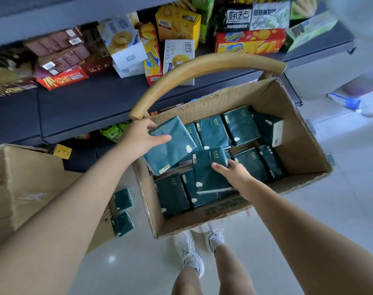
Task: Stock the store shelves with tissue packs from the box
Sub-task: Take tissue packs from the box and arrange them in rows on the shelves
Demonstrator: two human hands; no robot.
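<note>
In the cardboard box the grip of the left hand pinches a tilted tissue pack, that of the right hand clamps a second pack, and each should lift straight up, clear of its neighbours.

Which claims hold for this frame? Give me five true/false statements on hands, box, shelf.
1. The left hand grips a tilted pack in the box. True.
2. The box is empty. False: many green tissue packs lie in it.
3. Cookie boxes stand on the shelf. True.
4. The right hand rests on the shelf. False: it holds a middle pack inside the box.
5. Two loose packs lie outside the box. True.
</note>
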